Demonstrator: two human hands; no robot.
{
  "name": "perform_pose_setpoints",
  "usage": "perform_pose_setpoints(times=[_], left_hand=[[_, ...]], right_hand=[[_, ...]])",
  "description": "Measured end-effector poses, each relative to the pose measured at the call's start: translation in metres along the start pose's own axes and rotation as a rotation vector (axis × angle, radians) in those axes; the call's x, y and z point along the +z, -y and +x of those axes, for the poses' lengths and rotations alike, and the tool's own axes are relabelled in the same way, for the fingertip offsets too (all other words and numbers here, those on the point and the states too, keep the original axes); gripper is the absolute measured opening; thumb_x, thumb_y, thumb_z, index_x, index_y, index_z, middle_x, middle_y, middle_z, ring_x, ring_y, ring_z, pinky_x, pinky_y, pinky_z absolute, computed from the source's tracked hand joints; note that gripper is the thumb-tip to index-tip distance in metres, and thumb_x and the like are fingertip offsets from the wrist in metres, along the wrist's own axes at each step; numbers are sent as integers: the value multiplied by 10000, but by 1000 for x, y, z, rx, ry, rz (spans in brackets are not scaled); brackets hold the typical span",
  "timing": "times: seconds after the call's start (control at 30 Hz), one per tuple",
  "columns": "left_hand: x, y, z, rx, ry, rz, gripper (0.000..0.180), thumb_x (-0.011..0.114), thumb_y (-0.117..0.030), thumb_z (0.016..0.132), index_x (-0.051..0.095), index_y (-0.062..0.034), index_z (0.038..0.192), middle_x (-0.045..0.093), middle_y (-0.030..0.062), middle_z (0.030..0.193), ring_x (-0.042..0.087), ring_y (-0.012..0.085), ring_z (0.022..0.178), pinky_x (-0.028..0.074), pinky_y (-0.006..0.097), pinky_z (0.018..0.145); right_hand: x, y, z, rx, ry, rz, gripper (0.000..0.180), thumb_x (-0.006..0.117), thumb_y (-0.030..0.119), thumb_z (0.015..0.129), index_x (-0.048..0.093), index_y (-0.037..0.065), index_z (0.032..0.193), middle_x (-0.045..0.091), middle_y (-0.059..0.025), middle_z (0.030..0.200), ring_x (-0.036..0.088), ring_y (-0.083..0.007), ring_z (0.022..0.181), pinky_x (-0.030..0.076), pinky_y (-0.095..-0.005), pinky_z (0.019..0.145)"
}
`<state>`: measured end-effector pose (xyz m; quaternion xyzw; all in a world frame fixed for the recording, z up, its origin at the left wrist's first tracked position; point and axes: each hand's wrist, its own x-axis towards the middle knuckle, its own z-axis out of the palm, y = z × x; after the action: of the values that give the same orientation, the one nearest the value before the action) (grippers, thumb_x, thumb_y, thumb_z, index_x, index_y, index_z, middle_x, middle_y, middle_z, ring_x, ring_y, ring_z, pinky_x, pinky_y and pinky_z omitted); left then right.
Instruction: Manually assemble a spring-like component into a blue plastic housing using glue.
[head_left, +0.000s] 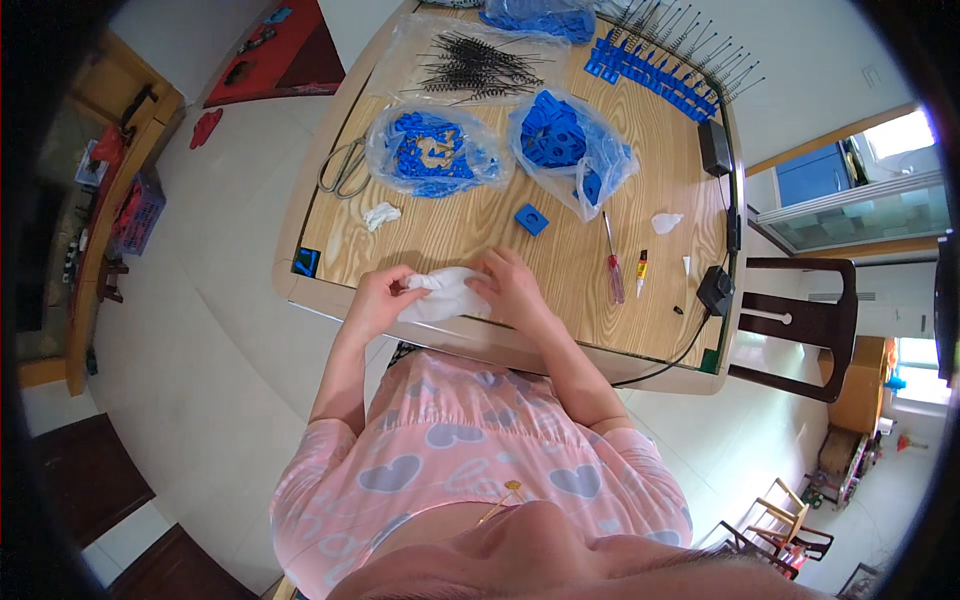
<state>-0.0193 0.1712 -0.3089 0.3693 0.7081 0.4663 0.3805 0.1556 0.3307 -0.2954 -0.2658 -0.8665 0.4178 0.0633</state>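
A crumpled white tissue [440, 297] is held between my two hands at the near edge of the wooden table [400, 240]. My left hand [380, 300] pinches its left end between thumb and fingers. My right hand [508, 288] grips the right end, its fingertips partly hidden by the tissue. Just beyond my hands lies a small blue plastic block [531, 220] with a round hole. A smaller wad of white tissue [381, 215] sits further left.
Scissors [345, 168], bags of small blue parts [430, 150] and blue blocks [553, 130], and black springs [470, 65] lie further back. Spring-topped blue assemblies [650, 75] line the far right. A screwdriver [614, 270], glue tube [642, 268] and corded black adapter [715, 290] lie right.
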Motion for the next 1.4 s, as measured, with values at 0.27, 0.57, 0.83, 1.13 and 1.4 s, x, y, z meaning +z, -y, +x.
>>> perform_pose_setpoints(times=[0.27, 0.57, 0.83, 1.13, 1.4], left_hand=[[0, 1, 20, 213, -353, 347, 166, 714, -87, 767, 648, -29, 908, 609, 67, 796, 576, 183, 729, 466, 306, 664], [-52, 29, 70, 352, -581, 571, 166, 631, 2, 771, 652, -33, 932, 589, 117, 924, 563, 304, 879, 465, 388, 761], [-48, 13, 42, 423, -614, 572, 242, 658, -19, 765, 654, -31, 1007, 605, 124, 1034, 567, 301, 997, 468, 376, 844], [-15, 36, -45, 472, -328, 631, 296, 742, -62, 705, 668, -41, 991, 595, 97, 1118, 542, 320, 1045, 454, 410, 890], [28, 41, -74, 561, -190, 528, 259, 728, -4, 660, 655, -42, 905, 592, 101, 1009, 560, 304, 951, 476, 394, 802]], right_hand=[[31, -18, 7, -381, -203, -301, 403, 611, 114, 777, 594, 85, 1179, 518, -132, 1243, 476, -338, 1153, 403, -427, 943], [67, 10, 45, -334, -301, -505, 337, 526, 134, 793, 585, 27, 1107, 510, -133, 1228, 480, -289, 1122, 413, -417, 902], [80, 41, 43, -591, -307, -281, 397, 620, 152, 758, 590, 44, 1138, 531, -121, 1211, 491, -270, 1119, 408, -402, 920], [76, 28, 11, -608, -56, -170, 311, 629, 159, 745, 622, 91, 1049, 545, -69, 1058, 497, -256, 1035, 414, -381, 873], [67, -2, -44, -663, 62, -179, 246, 583, 153, 745, 602, 54, 969, 533, -105, 985, 508, -274, 953, 422, -375, 820]])
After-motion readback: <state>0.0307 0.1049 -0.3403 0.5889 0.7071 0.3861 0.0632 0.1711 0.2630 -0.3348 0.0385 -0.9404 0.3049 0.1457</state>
